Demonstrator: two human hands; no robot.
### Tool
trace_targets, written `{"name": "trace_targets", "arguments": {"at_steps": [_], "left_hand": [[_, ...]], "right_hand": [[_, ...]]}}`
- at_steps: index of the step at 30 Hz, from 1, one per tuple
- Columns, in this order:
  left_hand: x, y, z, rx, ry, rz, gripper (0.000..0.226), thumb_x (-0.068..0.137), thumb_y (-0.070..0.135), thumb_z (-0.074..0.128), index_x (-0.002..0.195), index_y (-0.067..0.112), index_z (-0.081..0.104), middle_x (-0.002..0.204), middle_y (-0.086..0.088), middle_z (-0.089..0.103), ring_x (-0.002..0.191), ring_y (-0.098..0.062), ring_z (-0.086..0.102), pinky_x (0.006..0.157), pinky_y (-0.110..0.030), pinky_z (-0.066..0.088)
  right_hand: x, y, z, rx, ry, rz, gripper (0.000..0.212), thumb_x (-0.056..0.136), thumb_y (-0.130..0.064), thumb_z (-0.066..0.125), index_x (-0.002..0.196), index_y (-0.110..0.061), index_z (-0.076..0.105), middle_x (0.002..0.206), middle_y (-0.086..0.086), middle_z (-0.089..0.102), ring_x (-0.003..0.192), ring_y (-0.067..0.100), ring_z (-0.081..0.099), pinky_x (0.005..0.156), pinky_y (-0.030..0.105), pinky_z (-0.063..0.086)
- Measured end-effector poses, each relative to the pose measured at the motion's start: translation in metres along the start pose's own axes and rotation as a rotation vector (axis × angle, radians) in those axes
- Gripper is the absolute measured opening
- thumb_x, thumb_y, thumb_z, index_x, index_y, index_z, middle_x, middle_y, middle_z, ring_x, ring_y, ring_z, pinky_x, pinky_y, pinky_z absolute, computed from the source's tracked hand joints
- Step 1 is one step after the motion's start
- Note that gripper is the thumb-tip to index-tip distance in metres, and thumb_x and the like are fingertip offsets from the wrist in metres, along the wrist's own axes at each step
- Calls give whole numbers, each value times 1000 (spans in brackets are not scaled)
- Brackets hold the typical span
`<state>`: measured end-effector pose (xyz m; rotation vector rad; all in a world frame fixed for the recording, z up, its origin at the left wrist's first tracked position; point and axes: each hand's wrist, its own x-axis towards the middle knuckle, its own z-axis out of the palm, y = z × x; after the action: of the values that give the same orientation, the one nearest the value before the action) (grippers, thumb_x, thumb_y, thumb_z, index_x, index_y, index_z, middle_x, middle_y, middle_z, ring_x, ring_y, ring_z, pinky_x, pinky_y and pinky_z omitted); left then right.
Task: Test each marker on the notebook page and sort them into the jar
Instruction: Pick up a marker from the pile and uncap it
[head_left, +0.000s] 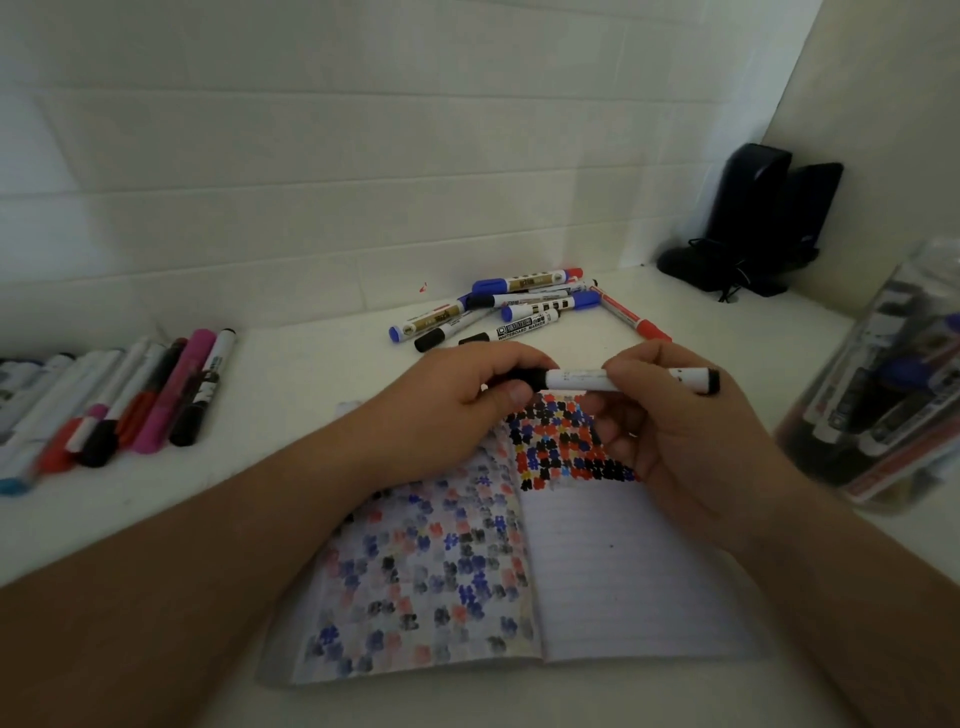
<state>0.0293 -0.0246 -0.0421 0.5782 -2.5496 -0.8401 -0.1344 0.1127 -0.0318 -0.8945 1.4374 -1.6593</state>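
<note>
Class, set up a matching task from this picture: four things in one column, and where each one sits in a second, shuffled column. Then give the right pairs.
Things:
1. Black-capped marker
2. Jar
3. Pink marker
4. Notebook

Places:
A. In the row on the left of the table
B. At the right edge, holding markers
C. Held between the left hand and the right hand
D. Lying open beneath the hands

Pairs: 1-C, 2-B, 3-A, 4-D
</note>
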Motion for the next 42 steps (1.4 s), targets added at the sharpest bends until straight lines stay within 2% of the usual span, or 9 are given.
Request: {"name": "trace_targets", "arguments": {"at_steps": [4,11,17,20,23,25,29,33,42], "left_hand": [[0,0,1,5,45,3,38,100,26,61,134,43,59,121,25,64,109,12,53,90,-8,38],[0,7,9,-4,99,-33,35,102,22,58,133,36,62,111,20,66,103,3,57,88,-11,44],[-1,7,8,18,41,-37,34,103,27,55,134,40,59,109,13,69,100,-8,62,93,-39,53],[-2,12,12,54,3,31,25,101,36,57,125,41,63,103,14,69,94,-6,64,87,-39,55],[-2,15,14,125,95,109,21,98,47,59,107,33,72,88,12,68,83,-7,62,76,-40,54],[-2,13,12,69,117,58,19,97,45,61,106,33,73,87,10,71,82,-10,65,76,-40,55],[-2,5,-9,10,262,-84,31,92,41,71,122,40,67,97,14,72,83,-4,70,81,-34,60],[-15,-11,-55,150,322,-300,49,88,37,74,130,50,52,86,11,69,70,-5,69,63,-24,56],[-82,-73,-104,809,189,-566,31,98,33,52,121,28,73,109,-14,63,106,-35,62,92,-38,49]], "right_hand": [[-1,0,3,98,61,-31,30,81,-37,65,95,-11,71,77,11,72,61,18,64,52,23,55],[0,9,9,92,122,-102,29,84,-36,64,96,-10,70,76,8,71,66,17,67,57,23,57],[2,9,11,-82,116,-191,30,94,-37,57,97,-9,68,73,3,70,63,14,64,56,21,55],[3,7,13,-246,103,-296,40,93,-44,51,99,-6,65,68,0,62,60,8,57,55,16,50],[5,9,17,-279,27,-302,19,99,-30,58,98,-14,68,70,-7,65,61,1,58,58,14,48],[6,13,20,-327,-11,-276,15,100,-24,61,113,-20,69,77,-9,71,65,1,64,60,16,51],[4,20,21,-516,-43,-289,56,95,-24,70,144,-40,47,98,-14,71,83,7,68,72,23,59],[-7,28,27,-1128,-299,-498,38,95,-45,61,133,-43,59,120,-22,58,111,1,46,98,27,43],[-14,25,25,-1120,-405,-473,24,97,-51,58,117,-43,66,121,-21,53,118,6,38,102,32,39]]}}
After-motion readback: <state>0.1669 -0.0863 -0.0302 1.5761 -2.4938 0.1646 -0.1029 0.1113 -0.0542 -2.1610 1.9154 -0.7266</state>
